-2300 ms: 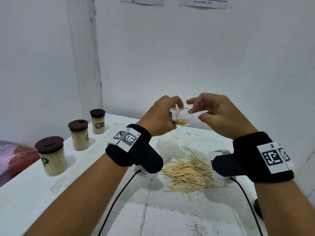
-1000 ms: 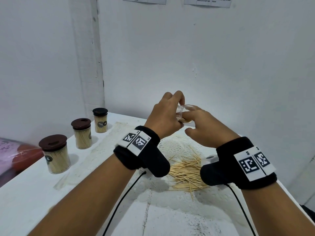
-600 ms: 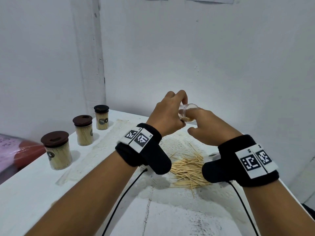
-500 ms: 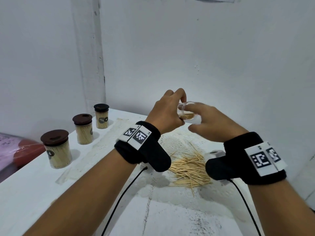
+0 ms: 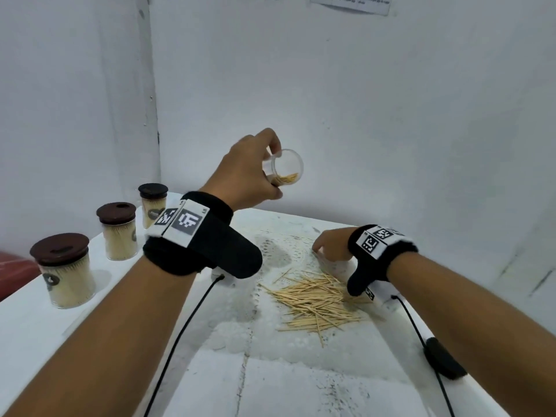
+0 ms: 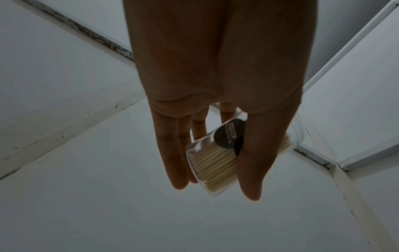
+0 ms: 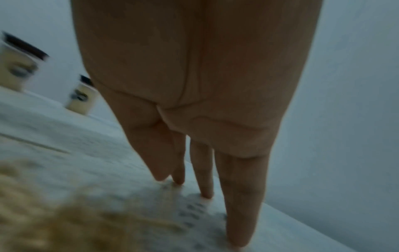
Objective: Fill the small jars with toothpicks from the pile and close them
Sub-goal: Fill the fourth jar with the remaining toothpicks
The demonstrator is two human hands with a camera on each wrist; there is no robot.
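Left hand (image 5: 249, 173) raised above the desk (image 5: 210, 380), fingers and thumb curled round a small clear jar (image 5: 285, 170) held tilted on its side, mouth open and uncapped, a partial layer of toothpicks lying along its lower wall — a dark label shows in the left wrist view. Right hand (image 5: 331, 245) lowered to the desk, empty, fingers extended with tips at the surface just beyond the loose toothpick pile (image 5: 316, 302). Three filled jars with brown lids (image 5: 60, 251) stand in a row at the left — well apart from the pile.
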